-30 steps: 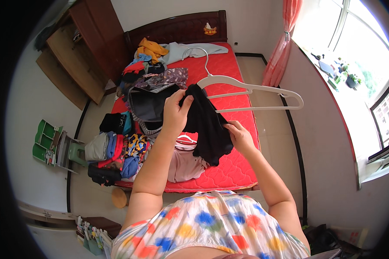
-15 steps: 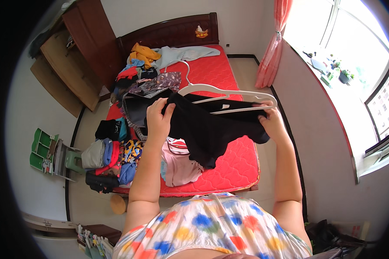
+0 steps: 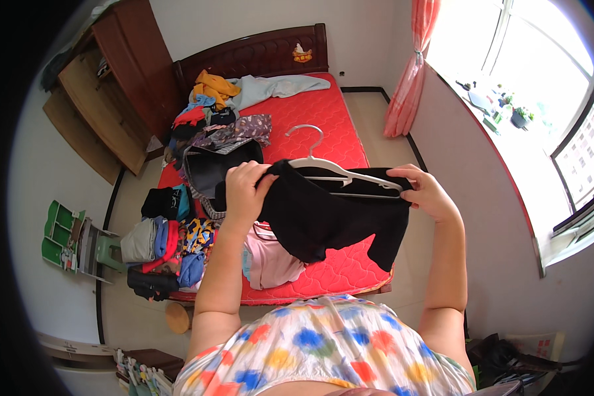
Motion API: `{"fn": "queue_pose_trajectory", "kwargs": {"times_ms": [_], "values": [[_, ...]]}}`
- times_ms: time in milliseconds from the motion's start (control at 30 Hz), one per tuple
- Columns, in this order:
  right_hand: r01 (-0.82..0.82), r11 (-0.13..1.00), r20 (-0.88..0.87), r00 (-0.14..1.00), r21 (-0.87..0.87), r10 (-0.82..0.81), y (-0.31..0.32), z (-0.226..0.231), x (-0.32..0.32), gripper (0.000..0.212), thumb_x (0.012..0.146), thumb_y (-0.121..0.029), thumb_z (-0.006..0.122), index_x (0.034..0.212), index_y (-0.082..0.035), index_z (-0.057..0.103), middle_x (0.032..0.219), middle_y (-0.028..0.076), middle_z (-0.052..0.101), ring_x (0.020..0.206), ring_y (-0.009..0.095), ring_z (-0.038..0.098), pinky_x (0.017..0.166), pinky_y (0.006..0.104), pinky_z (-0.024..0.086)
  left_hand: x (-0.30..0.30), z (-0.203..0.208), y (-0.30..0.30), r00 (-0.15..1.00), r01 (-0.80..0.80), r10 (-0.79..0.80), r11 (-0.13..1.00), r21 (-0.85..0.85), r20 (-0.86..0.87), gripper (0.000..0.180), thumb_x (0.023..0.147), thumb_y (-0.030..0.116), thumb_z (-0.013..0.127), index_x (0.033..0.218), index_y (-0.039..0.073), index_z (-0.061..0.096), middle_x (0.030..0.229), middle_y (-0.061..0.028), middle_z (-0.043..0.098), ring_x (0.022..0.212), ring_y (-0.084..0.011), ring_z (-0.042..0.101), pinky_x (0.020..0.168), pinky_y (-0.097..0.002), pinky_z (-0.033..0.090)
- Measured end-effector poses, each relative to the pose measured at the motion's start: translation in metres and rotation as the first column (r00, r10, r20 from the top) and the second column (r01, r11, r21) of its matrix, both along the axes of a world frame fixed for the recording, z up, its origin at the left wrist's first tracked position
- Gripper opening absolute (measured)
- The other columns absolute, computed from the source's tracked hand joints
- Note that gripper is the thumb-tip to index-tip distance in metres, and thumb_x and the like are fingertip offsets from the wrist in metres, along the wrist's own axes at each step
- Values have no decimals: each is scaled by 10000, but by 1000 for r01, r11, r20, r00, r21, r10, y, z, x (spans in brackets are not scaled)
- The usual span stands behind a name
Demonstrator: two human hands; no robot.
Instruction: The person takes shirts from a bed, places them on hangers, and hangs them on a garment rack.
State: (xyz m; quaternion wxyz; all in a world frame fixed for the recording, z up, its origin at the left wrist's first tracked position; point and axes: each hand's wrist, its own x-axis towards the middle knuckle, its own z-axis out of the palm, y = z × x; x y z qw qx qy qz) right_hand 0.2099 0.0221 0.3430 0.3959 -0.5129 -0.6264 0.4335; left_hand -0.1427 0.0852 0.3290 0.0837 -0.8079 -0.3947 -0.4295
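Observation:
Between my hands, above the bed, I hold black shorts [image 3: 330, 224] by the waist, with the legs hanging down. A white hanger [image 3: 315, 163] sits inside the waist opening, its hook standing up above the cloth. My left hand [image 3: 245, 193] is closed on the left end of the waistband, thumb toward me, and covers that end of the hanger. My right hand [image 3: 429, 193] pinches the right end of the waistband, where the hanger's other tip lies just inside the cloth.
Below is a bed with a red mattress [image 3: 350, 277]. Piled clothes [image 3: 221, 135] and folded stacks [image 3: 158, 244] cover its left side; a pink garment [image 3: 274, 261] lies at the near edge. A wardrobe [image 3: 135, 66] stands far left, a windowsill [image 3: 508, 152] runs along the right.
The hanger has sunk deeper into the waist, and its right end, which stuck out over the cloth, is now inside. My right hand has shifted slightly right and the shorts hang straighter.

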Motion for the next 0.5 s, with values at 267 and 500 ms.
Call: {"fn": "queue_pose_trajectory", "kwargs": {"times_ms": [267,500], "values": [[10,971,129,991,238,-42,-1,5,-65,425,748,73,524,1168,12,542,1060,47,536,624,125,493,572,242,482,15,-6,-10,999,27,-27,999,23,34,103,769,136,639,828,57,608,697,-59,537,682,-253,526,663,-348,355],[46,800,291,918,598,-271,12,-13,-61,223,827,-15,545,1032,-41,627,1053,76,621,698,261,606,671,314,502,-2,-16,-11,991,-60,59,998,7,118,106,769,150,651,816,65,608,701,-46,552,679,-235,533,652,-346,347]]}}
